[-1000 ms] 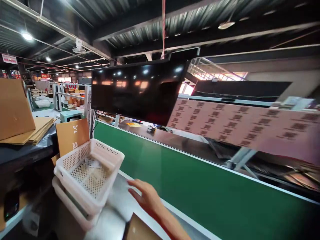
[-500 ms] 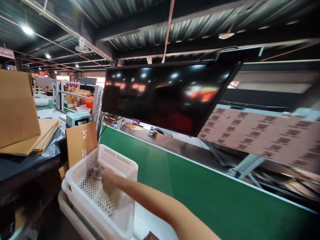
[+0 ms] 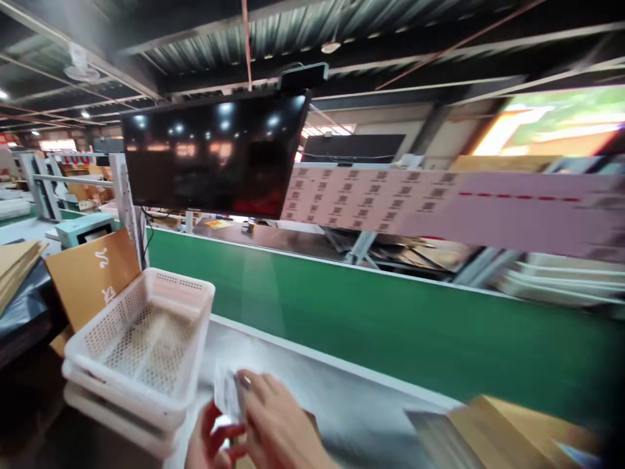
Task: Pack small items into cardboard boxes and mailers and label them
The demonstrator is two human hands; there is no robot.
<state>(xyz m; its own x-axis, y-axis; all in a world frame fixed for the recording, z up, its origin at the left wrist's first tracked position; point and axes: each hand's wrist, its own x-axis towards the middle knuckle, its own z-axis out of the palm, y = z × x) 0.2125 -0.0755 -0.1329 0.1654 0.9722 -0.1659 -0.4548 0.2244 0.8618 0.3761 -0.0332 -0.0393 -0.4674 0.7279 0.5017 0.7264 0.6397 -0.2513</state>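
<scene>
Both my hands are low in the view, in front of the grey metal worktop [image 3: 312,391]. My right hand [image 3: 276,423] grips a small pale packet [image 3: 225,393] by its right side. From below, the curled fingers of my left hand [image 3: 209,435] hold the same packet. The picture is blurred, so I cannot read the packet. Just to the left, a white perforated plastic basket [image 3: 185,293] sits tilted on top of a second basket [image 3: 97,407]. Nothing shows inside the top basket.
A green conveyor belt [image 3: 371,326] runs across behind the worktop. A dark monitor [image 3: 209,153] hangs above it, and a pink sheet of barcodes [image 3: 390,195] sits to its right. Brown cardboard [image 3: 90,277] leans behind the baskets. A cardboard box [image 3: 512,430] lies at lower right.
My right hand has come out of the basket with the small packet and drawn back toward me. My left hand has come up to meet it. The view has swung right.
</scene>
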